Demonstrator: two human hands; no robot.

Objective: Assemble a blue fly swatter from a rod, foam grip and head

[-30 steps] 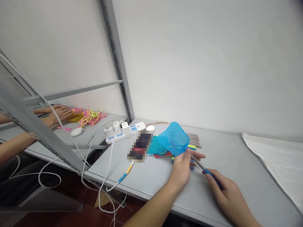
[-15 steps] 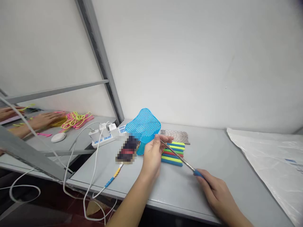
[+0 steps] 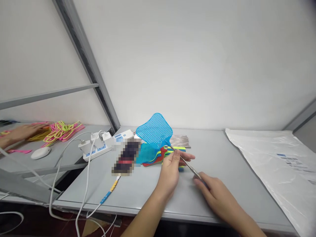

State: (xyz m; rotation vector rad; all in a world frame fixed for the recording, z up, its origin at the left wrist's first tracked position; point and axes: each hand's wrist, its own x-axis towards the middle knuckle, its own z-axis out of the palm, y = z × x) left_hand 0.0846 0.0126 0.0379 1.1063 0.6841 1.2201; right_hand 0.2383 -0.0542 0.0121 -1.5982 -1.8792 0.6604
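Note:
A blue mesh fly swatter with a thin metal rod is held slantwise above the table, its head up and to the left. My left hand pinches the rod a little below the head, thumb on top and the other fingers stretched out beneath. Lower down, my right hand is wrapped round the handle end, hiding most of the blue grip. Under the raised swatter lies a pile of coloured swatter heads, with bright handles partly hidden behind my left hand. A row of metal rods lies behind them.
A blurred-out phone on a cable lies left, before a white power strip with plugs. A white plastic bag covers the right side. Beyond the metal frame, another person's hand touches pink and yellow pieces.
The view has turned slightly right. My left hand has shifted down the rod, away from the swatter head, baring its neck. My hands are closer together, and the pile of heads shows more.

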